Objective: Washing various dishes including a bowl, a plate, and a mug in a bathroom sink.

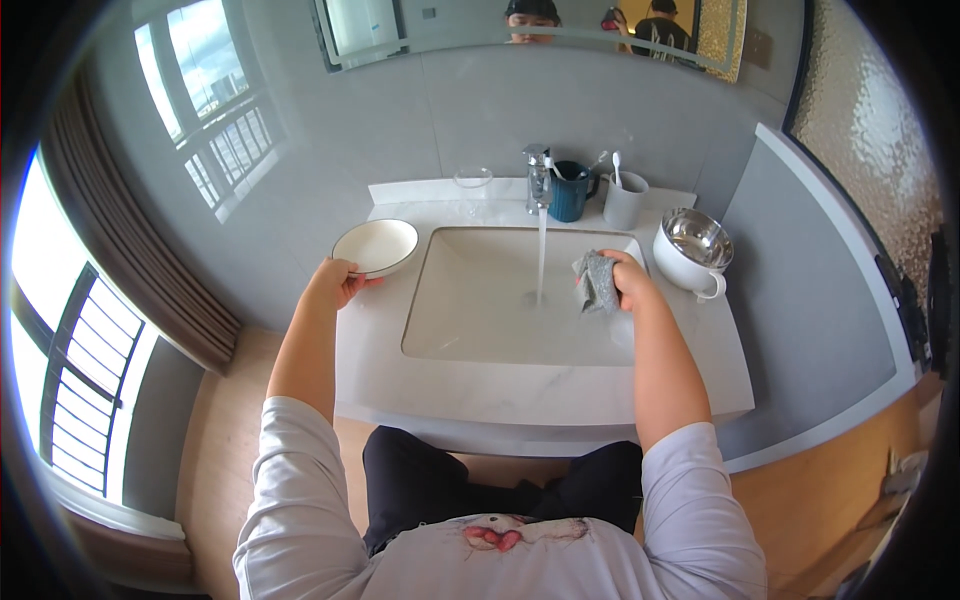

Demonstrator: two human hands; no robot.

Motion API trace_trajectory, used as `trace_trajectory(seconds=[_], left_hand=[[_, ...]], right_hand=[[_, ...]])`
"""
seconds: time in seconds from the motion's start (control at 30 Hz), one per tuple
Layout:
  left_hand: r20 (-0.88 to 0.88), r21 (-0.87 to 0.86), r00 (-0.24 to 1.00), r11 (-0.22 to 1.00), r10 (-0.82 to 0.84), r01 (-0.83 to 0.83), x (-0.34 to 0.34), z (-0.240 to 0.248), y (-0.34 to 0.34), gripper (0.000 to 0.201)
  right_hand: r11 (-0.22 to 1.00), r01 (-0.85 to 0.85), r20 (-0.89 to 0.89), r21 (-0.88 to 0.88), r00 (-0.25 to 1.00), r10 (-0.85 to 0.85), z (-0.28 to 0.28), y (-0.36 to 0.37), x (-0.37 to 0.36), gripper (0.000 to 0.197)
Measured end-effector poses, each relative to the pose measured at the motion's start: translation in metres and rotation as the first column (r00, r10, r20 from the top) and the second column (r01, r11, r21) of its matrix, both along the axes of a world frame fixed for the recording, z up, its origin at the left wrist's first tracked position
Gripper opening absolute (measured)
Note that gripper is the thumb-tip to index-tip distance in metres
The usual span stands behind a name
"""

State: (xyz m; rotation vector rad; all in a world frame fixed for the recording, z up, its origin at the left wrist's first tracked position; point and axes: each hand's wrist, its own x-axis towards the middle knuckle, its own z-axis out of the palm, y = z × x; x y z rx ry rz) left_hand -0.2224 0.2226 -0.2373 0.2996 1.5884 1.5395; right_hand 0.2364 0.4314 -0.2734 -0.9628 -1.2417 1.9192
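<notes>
At the left of the sink, my left hand (345,280) grips the near rim of a white bowl (376,247) with a dark edge, on or just above the counter. My right hand (627,278) is closed on a crumpled grey cloth (597,280) over the right side of the white sink (470,345). Water (542,255) runs from the chrome faucet (538,180) into the basin, between my two hands. The fingertips under the bowl and behind the cloth are partly hidden.
Behind the sink stand a dark teal mug (570,195) and a grey cup (625,203) with a toothbrush. A clear glass (473,186) is left of the faucet. A white-handled pot (692,250) with a steel inside sits on the right counter. A mirror (470,35) hangs above.
</notes>
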Motion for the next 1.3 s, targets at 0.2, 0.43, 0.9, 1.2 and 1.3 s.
trace_trajectory(seconds=[0.2, 0.43, 0.9, 1.2, 1.3], left_hand=[[-0.26, -0.269, 0.963, 0.963, -0.067, -0.005, -0.006, 0.007, 0.008, 0.025], [-0.289, -0.686, 0.913, 0.727, -0.288, 0.012, -0.035, -0.008, 0.034, 0.027], [-0.858, -0.177, -0.45, 0.965, -0.247, -0.193, 0.107, 0.03, 0.101, 0.055], [-0.947, -0.104, 0.294, 0.99, -0.127, 0.092, 0.144, -0.005, 0.192, 0.042], [-0.988, -0.019, 0.148, 0.996, -0.031, 0.082, 0.127, -0.018, 0.21, 0.034]], right_hand=[[1.0, -0.014, 0.058, 0.001, 0.998, 0.014, 0.005, -0.004, -0.003, 0.019], [1.0, -0.012, 0.112, 0.012, 0.994, 0.011, -0.015, 0.009, -0.002, 0.021], [0.988, -0.121, 0.437, 0.093, 0.897, 0.069, -0.003, -0.011, -0.013, 0.031], [0.974, -0.179, 0.475, 0.14, 0.875, 0.093, -0.014, -0.003, -0.009, 0.032], [0.966, -0.217, 0.466, 0.137, 0.875, 0.13, -0.009, -0.008, -0.016, 0.032]])
